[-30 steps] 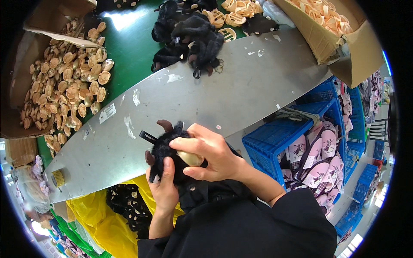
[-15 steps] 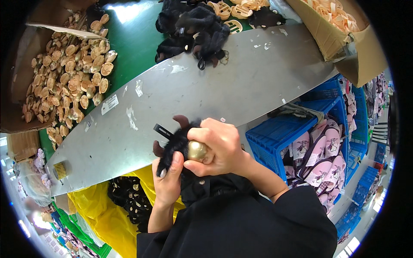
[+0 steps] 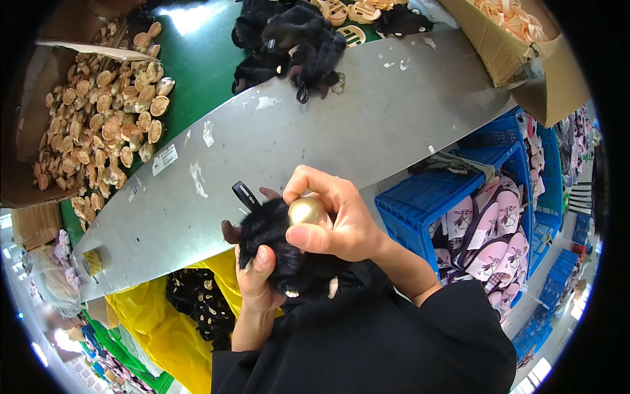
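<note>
A black furry plush toy (image 3: 268, 230) with brown horn-like tips and a black loop tag (image 3: 245, 196) is above the near edge of the metal table. My left hand (image 3: 257, 282) is closed around its lower left side, thumb pressed on the fur. My right hand (image 3: 348, 223) grips a shiny gold domed piece (image 3: 306, 213) between thumb and fingers, against the toy's right side. Whether the piece is attached to the toy is hidden by my fingers. Small pale tips show at the toy's lower end.
The grey metal tabletop (image 3: 295, 138) joins a green surface (image 3: 197, 72). Far left, a cardboard box (image 3: 20, 157) spills gold-and-peach pieces (image 3: 105, 111). More black plush toys (image 3: 295, 39) lie at the back. Right: blue crates (image 3: 420, 203) with pink slippers (image 3: 485, 223). Lower left: yellow bag (image 3: 144, 322).
The plush toy has turned and more of its body now shows between my hands. My right hand has opened its grip somewhat around the gold piece, its fingers lifting.
</note>
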Tool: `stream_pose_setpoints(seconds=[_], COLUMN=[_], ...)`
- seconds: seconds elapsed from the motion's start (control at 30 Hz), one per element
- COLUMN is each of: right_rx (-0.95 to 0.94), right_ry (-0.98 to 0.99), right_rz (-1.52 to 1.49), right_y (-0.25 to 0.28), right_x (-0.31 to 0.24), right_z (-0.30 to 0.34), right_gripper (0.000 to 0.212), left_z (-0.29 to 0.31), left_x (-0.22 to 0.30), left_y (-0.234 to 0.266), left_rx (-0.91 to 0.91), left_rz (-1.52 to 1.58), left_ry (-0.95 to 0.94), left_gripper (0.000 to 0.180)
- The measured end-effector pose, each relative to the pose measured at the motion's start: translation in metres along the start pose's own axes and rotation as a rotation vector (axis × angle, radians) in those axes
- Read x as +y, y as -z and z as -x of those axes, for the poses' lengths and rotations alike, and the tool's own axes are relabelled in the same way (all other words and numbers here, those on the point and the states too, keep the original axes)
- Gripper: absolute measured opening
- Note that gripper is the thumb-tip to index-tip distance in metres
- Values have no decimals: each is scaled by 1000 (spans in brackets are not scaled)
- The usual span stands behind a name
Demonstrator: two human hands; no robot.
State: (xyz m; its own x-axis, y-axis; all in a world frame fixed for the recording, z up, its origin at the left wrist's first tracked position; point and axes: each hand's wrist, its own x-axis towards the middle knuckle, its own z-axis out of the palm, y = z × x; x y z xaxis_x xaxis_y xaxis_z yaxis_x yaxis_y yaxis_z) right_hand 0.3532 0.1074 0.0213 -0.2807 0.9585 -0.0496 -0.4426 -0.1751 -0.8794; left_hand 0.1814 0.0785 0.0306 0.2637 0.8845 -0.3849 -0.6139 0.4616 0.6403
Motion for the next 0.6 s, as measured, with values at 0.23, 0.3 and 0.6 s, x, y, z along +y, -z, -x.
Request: stream_pose_setpoints(seconds=[0.23, 0.3, 0.6], right_rx=[-2, 23, 234], right_ry=[-68, -34, 152], right_rz=[-188, -128, 113], right_y=[4, 6, -6], right_x=[4, 16, 41], right_z=[-9, -9, -7], right_gripper=[34, 33, 41], left_z=[-2, -4, -13], left_x=[-8, 0, 11], left_y=[14, 15, 3], left_rx=[-42, -70, 65], left_rz=[53, -4, -315], left_ry=[-21, 17, -79], left_gripper=[77, 70, 50])
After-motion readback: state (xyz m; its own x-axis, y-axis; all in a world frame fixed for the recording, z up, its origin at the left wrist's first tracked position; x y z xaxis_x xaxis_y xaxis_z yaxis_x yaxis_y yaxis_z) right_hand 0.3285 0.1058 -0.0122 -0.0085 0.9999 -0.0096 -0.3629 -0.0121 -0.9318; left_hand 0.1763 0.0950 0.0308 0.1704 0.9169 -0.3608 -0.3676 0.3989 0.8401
